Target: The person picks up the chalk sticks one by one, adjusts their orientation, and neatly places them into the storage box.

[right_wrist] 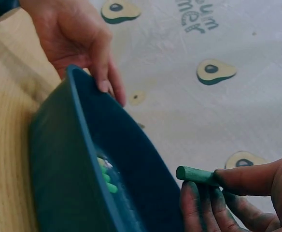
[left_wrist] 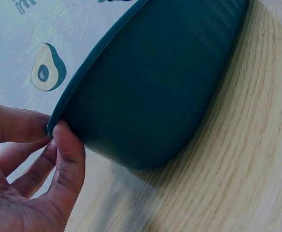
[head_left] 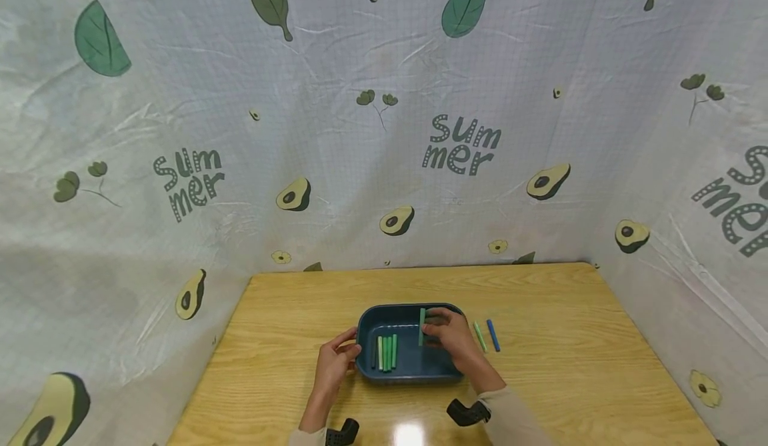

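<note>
A dark teal plastic tub [head_left: 414, 378] stands on the wooden table. My left hand [head_left: 333, 365] pinches the tub's left rim between thumb and fingers, as the left wrist view [left_wrist: 59, 169] also shows. Over the right part of the tub, my right hand [head_left: 451, 334] holds a green chalk stick [head_left: 422, 327] between thumb and fingertips. In the right wrist view the chalk [right_wrist: 194, 175] lies across the fingers, which carry green dust. Several green and pale chalk sticks [head_left: 387, 353] lie side by side on the tub's floor at left, with a dark one [head_left: 374, 353] beside them.
Right of the tub, a light green chalk stick [head_left: 480, 337] and a blue chalk stick [head_left: 493, 335] lie on the table [head_left: 564, 366]. A white sheet [head_left: 336, 133] printed with avocados and leaves hangs behind and at both sides.
</note>
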### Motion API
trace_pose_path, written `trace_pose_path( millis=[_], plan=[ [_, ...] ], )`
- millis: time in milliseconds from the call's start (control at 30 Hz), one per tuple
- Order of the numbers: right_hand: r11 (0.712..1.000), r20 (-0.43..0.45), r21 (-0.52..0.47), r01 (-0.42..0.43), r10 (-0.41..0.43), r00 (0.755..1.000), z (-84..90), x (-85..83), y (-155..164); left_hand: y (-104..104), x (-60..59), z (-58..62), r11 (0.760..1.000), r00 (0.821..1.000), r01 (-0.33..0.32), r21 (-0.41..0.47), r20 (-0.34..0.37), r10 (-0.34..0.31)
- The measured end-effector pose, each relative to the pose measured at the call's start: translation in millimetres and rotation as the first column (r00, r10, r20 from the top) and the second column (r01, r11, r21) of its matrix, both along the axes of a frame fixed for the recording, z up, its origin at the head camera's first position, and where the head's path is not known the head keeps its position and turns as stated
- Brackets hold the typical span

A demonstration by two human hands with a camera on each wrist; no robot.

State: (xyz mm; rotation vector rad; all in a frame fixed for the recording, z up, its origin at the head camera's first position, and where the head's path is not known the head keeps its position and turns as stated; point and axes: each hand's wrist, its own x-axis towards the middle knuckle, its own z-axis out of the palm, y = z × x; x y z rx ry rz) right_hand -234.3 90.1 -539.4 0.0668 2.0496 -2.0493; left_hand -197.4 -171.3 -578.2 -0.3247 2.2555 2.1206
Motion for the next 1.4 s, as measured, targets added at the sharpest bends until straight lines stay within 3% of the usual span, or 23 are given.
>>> trace_pose_path(
  millis=[300, 667, 1400],
  plan=[
    [0.998, 0.001, 0.043, -0.053, 0.053, 0.999, -7.3, -2.7, -13.2, 0.7, -1.2, 2.3, 1.000, 1.000, 0.003, 0.008, 0.000, -0.003],
    [0.990, 0.066, 0.107, -0.093, 0.087, 0.994, -19.1, -9.6, -26.1, 0.3, -3.6, 3.3, 1.000, 1.000, -0.009, 0.008, 0.006, 0.009],
    [0.964, 0.090, 0.259, -0.064, 0.042, 0.995, -34.7, -11.9, -43.4, 0.8, -1.0, 1.2, 1.000, 1.000, -0.007, 0.000, 0.019, 0.007]
  ],
)
